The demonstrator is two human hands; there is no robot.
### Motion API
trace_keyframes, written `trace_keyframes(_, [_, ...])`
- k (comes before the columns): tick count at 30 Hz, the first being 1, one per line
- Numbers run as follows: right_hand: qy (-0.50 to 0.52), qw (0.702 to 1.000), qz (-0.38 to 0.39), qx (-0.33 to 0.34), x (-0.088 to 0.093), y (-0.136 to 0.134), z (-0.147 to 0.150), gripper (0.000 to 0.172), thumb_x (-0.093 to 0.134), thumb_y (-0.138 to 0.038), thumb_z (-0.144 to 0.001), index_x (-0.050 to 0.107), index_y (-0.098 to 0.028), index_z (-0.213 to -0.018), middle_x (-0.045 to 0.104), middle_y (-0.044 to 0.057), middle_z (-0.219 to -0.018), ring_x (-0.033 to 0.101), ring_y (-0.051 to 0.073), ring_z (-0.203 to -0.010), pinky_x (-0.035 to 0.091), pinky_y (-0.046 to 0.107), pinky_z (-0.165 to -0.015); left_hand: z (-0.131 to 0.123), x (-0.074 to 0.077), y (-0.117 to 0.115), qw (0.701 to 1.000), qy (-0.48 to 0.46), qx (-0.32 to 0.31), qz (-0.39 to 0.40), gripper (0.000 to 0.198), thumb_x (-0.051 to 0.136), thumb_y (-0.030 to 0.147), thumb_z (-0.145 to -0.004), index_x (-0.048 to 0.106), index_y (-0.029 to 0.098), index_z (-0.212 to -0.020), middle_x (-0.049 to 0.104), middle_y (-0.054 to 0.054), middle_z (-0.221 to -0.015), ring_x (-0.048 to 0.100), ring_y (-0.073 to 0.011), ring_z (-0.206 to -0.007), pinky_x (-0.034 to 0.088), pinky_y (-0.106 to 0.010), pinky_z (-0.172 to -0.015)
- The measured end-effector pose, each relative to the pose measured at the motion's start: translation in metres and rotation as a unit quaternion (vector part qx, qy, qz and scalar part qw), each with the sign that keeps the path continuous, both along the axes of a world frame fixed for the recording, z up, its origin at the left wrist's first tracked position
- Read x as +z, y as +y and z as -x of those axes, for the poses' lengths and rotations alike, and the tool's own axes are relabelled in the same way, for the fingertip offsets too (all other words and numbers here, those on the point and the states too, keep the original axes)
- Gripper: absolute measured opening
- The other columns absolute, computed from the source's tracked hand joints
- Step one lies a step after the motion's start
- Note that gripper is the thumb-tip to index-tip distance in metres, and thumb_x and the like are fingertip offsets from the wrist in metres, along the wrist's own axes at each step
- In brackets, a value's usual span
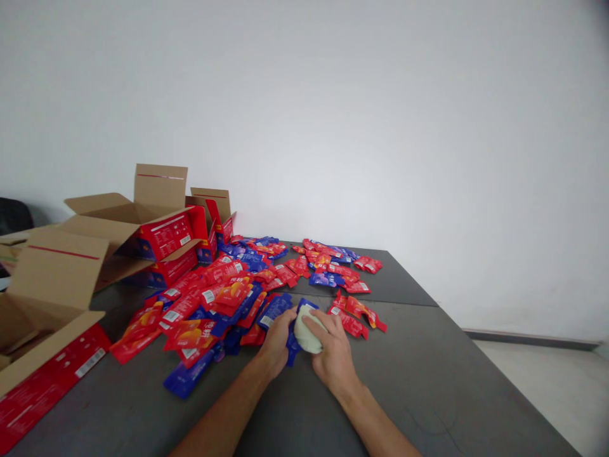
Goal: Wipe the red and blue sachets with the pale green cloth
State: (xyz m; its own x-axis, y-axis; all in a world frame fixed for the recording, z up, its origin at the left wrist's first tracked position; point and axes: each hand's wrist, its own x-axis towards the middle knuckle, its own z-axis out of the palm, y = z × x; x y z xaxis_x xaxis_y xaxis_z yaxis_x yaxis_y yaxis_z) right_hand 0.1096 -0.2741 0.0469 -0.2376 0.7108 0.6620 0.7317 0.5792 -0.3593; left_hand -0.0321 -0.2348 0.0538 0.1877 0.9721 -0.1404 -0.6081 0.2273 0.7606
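My left hand [277, 343] grips a blue pouch [292, 353] near the front middle of the table. My right hand [334, 352] is closed on a pale, whitish-green cloth [307, 335], which is pressed against the pouch and covers part of its face. The fingertips of both hands are close together at the pouch's upper end. Just left of my left hand lies a large heap of red and blue pouches [223, 292]. Two or so red pouches [356, 314] rest beyond my right hand.
Open red-and-brown cartons [166, 238] stand stacked at the back left. Another open carton [52, 387] sits at the near left. More pouches [328, 260] lie spread toward the wall. The dark table's right edge [476, 352] slants down toward the floor.
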Motion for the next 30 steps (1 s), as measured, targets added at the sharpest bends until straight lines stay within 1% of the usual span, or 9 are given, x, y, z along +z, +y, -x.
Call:
trace_keyframes(4, [-0.016, 0.998, 0.034, 0.045, 0.004, -0.005, 0.008, 0.073, 0.052, 0.002, -0.063, 0.065, -0.028, -0.128, 0.058, 0.005, -0.136, 0.052, 0.026, -0.107, 0.045, 0.041, -0.09, 0.008, 0.003, 0.006, 0.992, 0.095, 0.082, -0.019, 0.029, 0.072, 0.035, -0.068, 0.075, 0.015, -0.088, 0.075, -0.005, -0.083, 0.069, -0.0224, -0.085, 0.053, -0.03, -0.076])
trace_keyframes(9, [0.004, 0.999, 0.037, 0.022, 0.003, 0.0, -0.005, 0.078, 0.051, 0.004, -0.057, 0.066, -0.027, -0.127, 0.059, 0.005, -0.135, 0.052, 0.026, -0.111, 0.044, 0.041, -0.096, 0.025, 0.015, 0.008, 0.943, 0.29, 0.085, -0.141, 0.038, 0.061, 0.032, -0.08, 0.074, 0.019, -0.113, 0.074, -0.009, -0.115, 0.066, -0.0266, -0.109, 0.05, -0.039, -0.096])
trace_keyframes(11, [0.003, 0.999, 0.039, -0.003, 0.002, 0.004, -0.015, 0.08, 0.049, 0.005, -0.055, 0.067, -0.026, -0.126, 0.06, 0.005, -0.133, 0.052, 0.026, -0.112, 0.043, 0.042, -0.099, 0.035, 0.018, 0.011, 0.875, 0.413, 0.114, -0.226, 0.043, 0.057, 0.031, -0.084, 0.069, 0.022, -0.124, 0.069, -0.007, -0.126, 0.061, -0.0262, -0.119, 0.045, -0.041, -0.105])
trace_keyframes(15, [-0.013, 0.998, 0.043, -0.04, 0.001, 0.011, -0.027, 0.079, 0.047, 0.005, -0.052, 0.07, -0.025, -0.121, 0.064, 0.006, -0.128, 0.054, 0.027, -0.112, 0.043, 0.044, -0.102, 0.051, 0.004, 0.023, 0.682, 0.619, 0.198, -0.334, 0.047, 0.058, 0.025, -0.084, 0.064, 0.021, -0.13, 0.06, -0.012, -0.138, 0.05, -0.0294, -0.132, 0.033, -0.047, -0.115])
trace_keyframes(18, [-0.029, 0.997, 0.051, -0.053, 0.0, 0.013, -0.029, 0.074, 0.048, 0.005, -0.054, 0.071, -0.025, -0.118, 0.066, 0.006, -0.124, 0.056, 0.027, -0.109, 0.046, 0.042, -0.097, 0.056, -0.012, 0.032, 0.615, 0.705, 0.153, -0.317, 0.039, 0.055, 0.02, -0.085, 0.07, 0.021, -0.122, 0.061, -0.014, -0.137, 0.046, -0.0335, -0.133, 0.032, -0.051, -0.113])
trace_keyframes(21, [-0.034, 0.997, 0.051, -0.054, -0.001, 0.015, -0.032, 0.071, 0.049, 0.004, -0.057, 0.072, -0.027, -0.117, 0.067, 0.005, -0.121, 0.058, 0.027, -0.106, 0.048, 0.041, -0.094, 0.056, -0.019, 0.033, 0.583, 0.748, 0.12, -0.295, 0.033, 0.052, 0.022, -0.087, 0.075, 0.023, -0.111, 0.063, -0.014, -0.134, 0.042, -0.0364, -0.135, 0.029, -0.055, -0.112])
trace_keyframes(24, [-0.013, 0.996, 0.037, -0.079, -0.002, 0.021, -0.044, 0.068, 0.051, 0.002, -0.059, 0.072, -0.027, -0.117, 0.068, 0.006, -0.121, 0.059, 0.027, -0.107, 0.048, 0.043, -0.095, 0.05, -0.017, 0.03, 0.565, 0.756, 0.143, -0.298, 0.032, 0.052, 0.025, -0.088, 0.075, 0.021, -0.109, 0.061, -0.015, -0.135, 0.039, -0.0378, -0.137, 0.025, -0.057, -0.114])
trace_keyframes(27, [0.014, 0.989, 0.014, -0.146, -0.001, 0.029, -0.065, 0.057, 0.053, -0.002, -0.065, 0.074, -0.025, -0.113, 0.069, 0.007, -0.12, 0.06, 0.027, -0.107, 0.046, 0.044, -0.096, 0.038, -0.016, 0.026, 0.57, 0.74, 0.149, -0.324, 0.033, 0.049, 0.023, -0.089, 0.074, 0.018, -0.11, 0.06, -0.016, -0.136, 0.036, -0.0372, -0.139, 0.022, -0.055, -0.116])
trace_keyframes(30, [0.026, 0.979, 0.012, -0.203, 0.002, 0.035, -0.087, 0.053, 0.054, -0.004, -0.067, 0.075, -0.025, -0.111, 0.069, 0.008, -0.118, 0.062, 0.026, -0.099, 0.047, 0.04, -0.09, 0.015, -0.02, 0.022, 0.589, 0.713, 0.089, -0.37, 0.038, 0.043, 0.017, -0.09, 0.071, 0.017, -0.115, 0.06, -0.015, -0.136, 0.039, -0.0336, -0.138, 0.024, -0.051, -0.117])
